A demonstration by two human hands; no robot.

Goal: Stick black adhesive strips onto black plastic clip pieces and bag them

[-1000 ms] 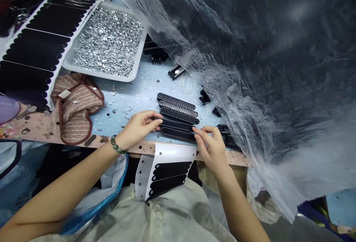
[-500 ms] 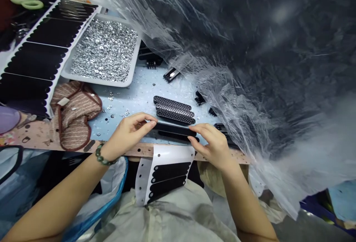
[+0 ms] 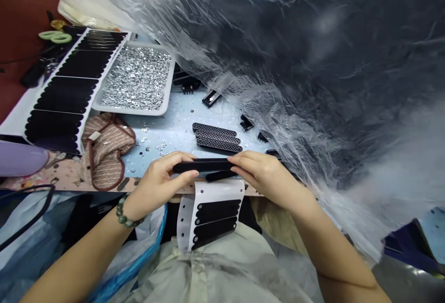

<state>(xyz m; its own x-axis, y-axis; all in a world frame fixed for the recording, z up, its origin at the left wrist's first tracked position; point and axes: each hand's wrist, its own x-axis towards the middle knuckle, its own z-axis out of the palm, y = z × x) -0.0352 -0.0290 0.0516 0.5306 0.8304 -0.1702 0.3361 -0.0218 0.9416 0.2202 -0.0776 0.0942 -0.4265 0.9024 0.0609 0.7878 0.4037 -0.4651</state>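
Observation:
A long black bar with rounded ends (image 3: 208, 165) is held level at the table's front edge. My left hand (image 3: 165, 180) pinches its left end between thumb and fingers. At the other end, my right hand (image 3: 260, 173) grips it with thumb and fingertips. Below the bar, a second black strip (image 3: 220, 175) is partly hidden by it and my right hand. Just behind lie several black mesh-faced bars (image 3: 217, 137), side by side. A white backing sheet (image 3: 219, 189) hangs over the edge towards me, with black rounded stickers (image 3: 217, 212) on it.
A white tray (image 3: 167, 94) of small metal washers stands back left, beside a long sheet of black stickers (image 3: 64, 94). A striped cloth piece (image 3: 107, 164) lies left. Clear plastic sheeting (image 3: 295, 61) covers the right and back. Green-handled scissors (image 3: 55, 37) lie far left.
The bar has been brought up and left, tilted to show its broad side. My right hand has closed further round its right end. The view has shifted slightly.

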